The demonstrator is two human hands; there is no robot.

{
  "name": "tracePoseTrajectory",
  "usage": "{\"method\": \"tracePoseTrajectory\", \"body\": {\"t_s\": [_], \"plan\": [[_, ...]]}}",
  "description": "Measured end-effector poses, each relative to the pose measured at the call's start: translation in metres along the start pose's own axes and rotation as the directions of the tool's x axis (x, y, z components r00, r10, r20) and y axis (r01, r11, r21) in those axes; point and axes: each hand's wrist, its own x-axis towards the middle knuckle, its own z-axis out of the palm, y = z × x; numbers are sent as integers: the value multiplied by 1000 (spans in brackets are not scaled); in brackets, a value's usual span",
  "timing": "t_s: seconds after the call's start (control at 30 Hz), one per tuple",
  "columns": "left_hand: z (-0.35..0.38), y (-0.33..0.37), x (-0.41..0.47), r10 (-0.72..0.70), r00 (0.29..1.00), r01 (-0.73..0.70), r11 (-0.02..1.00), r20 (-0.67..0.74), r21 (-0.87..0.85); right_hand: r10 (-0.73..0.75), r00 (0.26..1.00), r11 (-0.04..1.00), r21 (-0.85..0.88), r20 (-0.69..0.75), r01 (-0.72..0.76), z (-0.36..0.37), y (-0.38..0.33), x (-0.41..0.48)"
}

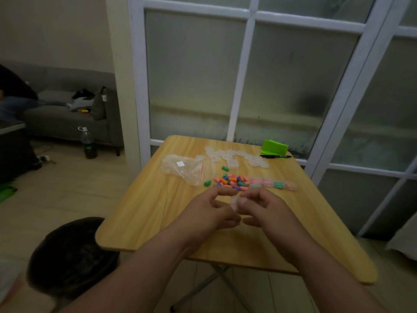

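Observation:
Both hands meet over the middle of a wooden table [144, 213]. My left hand [209, 211] and my right hand [261, 206] together hold a small clear plastic case [235, 202] between their fingertips. Just beyond them lies a pile of coloured earplugs [232, 180], green, orange, pink and purple. To the right of the pile runs a row of filled clear cases [274, 184]. Two green earplugs [207, 183] lie apart from the pile. Further back lie several empty clear cases [234, 155].
A clear zip bag [185, 168] lies at the table's left. A green holder [274, 147] and a black pen [275, 156] sit at the far right edge. A dark stool [70, 254] stands at the left, a bottle [89, 143] stands on the floor, and glass doors rise behind the table.

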Motion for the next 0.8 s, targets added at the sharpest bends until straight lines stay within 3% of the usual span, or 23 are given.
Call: {"method": "tracePoseTrajectory", "body": {"t_s": [0.13,0.5,0.8], "plan": [[9,-8,3,-22,999,20,998,29,56,94,994,995,13,53,-95,-9,7,0],[9,-6,12,-110,985,100,992,134,78,109,992,994,-26,69,-107,-22,12,1],[8,-3,10,-94,989,90,995,116,43,69,997,997,-33,28,-69,-14,7,2]]}}
